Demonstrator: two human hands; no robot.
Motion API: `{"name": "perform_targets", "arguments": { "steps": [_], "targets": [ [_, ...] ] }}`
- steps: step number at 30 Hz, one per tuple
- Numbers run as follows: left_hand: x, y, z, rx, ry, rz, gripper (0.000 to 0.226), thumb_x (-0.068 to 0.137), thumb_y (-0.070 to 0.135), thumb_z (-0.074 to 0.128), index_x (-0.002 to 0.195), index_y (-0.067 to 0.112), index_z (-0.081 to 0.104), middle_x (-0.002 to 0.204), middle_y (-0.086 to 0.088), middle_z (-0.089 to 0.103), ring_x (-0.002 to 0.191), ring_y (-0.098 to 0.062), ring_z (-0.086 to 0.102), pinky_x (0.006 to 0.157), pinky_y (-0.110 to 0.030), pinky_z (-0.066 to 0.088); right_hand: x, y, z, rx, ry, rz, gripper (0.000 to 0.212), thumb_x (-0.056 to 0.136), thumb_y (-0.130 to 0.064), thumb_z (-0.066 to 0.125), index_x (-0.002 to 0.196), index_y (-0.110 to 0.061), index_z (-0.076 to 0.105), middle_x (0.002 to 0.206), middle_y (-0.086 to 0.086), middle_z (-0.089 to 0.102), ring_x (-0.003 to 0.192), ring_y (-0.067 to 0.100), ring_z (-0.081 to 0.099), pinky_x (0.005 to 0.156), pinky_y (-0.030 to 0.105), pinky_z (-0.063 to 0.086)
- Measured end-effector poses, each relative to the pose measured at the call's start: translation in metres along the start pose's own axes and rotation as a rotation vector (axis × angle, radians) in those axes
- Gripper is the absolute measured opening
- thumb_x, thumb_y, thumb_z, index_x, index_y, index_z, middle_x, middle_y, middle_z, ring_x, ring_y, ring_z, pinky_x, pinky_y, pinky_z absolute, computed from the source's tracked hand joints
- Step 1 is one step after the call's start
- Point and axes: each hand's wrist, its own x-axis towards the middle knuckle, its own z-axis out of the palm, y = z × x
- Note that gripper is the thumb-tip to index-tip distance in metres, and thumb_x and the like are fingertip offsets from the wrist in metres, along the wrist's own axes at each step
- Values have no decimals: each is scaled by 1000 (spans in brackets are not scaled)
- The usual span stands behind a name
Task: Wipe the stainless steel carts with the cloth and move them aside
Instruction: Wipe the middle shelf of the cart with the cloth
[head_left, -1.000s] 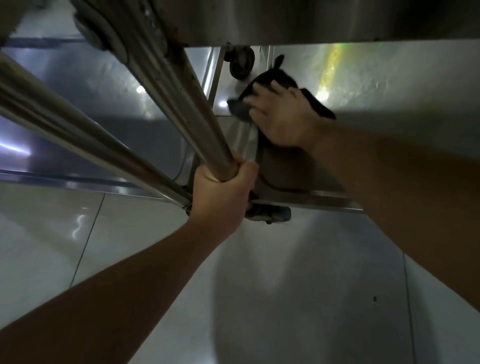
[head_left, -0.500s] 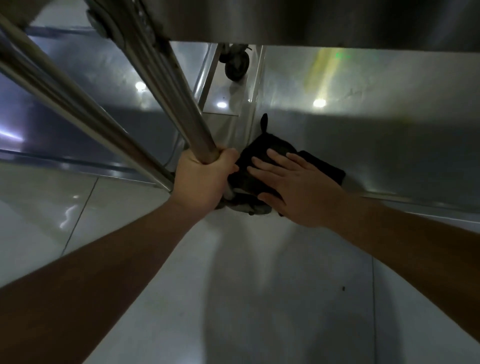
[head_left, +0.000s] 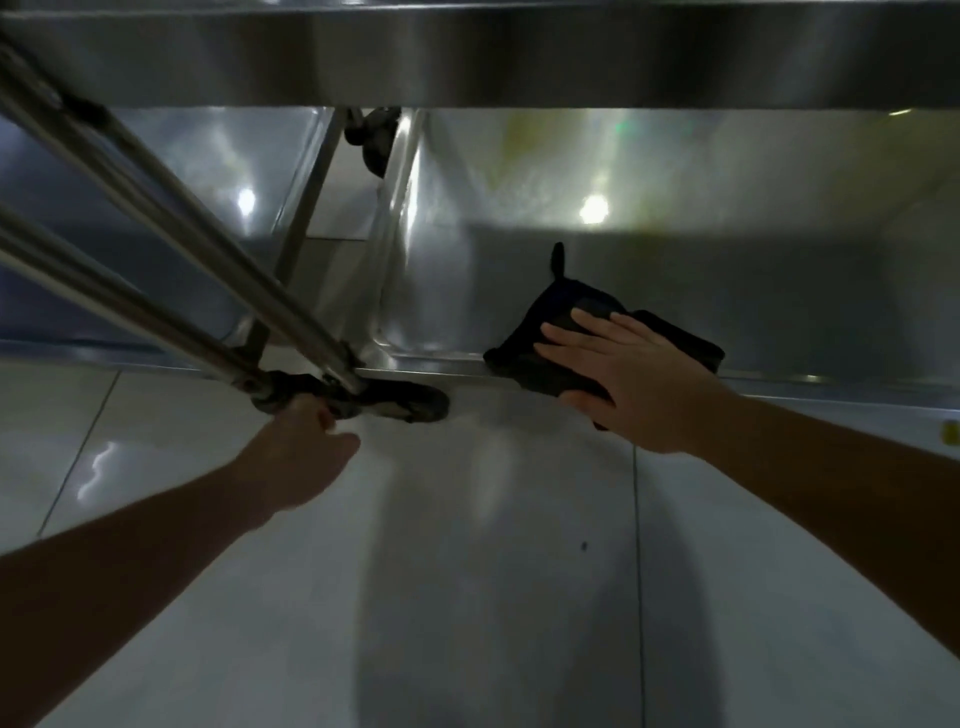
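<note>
The right hand (head_left: 631, 382) presses flat, fingers straight, on the black cloth (head_left: 566, 338) at the front edge of the cart's bottom shelf (head_left: 675, 270), unwiped steel stretching rightward, while the blurred left hand (head_left: 306, 457) by the wheel (head_left: 405, 402) has a grip I cannot tell.

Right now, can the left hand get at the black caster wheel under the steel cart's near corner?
Probably yes: the left hand is just short of the black caster wheel, with only bare floor between them.
</note>
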Motion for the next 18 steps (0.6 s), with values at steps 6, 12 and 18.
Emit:
{"name": "perform_targets", "arguments": {
  "steps": [6, 12, 18],
  "targets": [
    [-36, 59, 26, 278, -128, 448, 23, 91, 29, 71, 91, 29, 48, 81, 5, 56, 65, -7, 49, 56, -27, 35, -52, 48, -2, 30, 17, 67, 63, 102, -69, 18, 162, -47, 20, 166, -28, 9, 155, -2, -6, 125, 29, -7],
    [-59, 121, 54, 332, -120, 1012, 20, 95, 31, 64, 109, 38, 52, 89, 20, 51, 88, 1, 52, 64, -16, 40, -97, 87, -1, 45, 55, 125, 62, 102, -70, 20, 160, -49, 21, 166, -27, 12, 156, -1, -4, 125, 30, -6],
    [-63, 162, 80, 365, -99, 1109, 44, 97, 41, 50, 140, 30, 50, 119, 16, 53, 110, -4, 52, 95, -28, 44, -140, 125, -2, 65, 79, 188, 62, 101, -71, 21, 160, -51, 22, 167, -27, 15, 158, 1, -1, 125, 29, -6]
  ]
}}
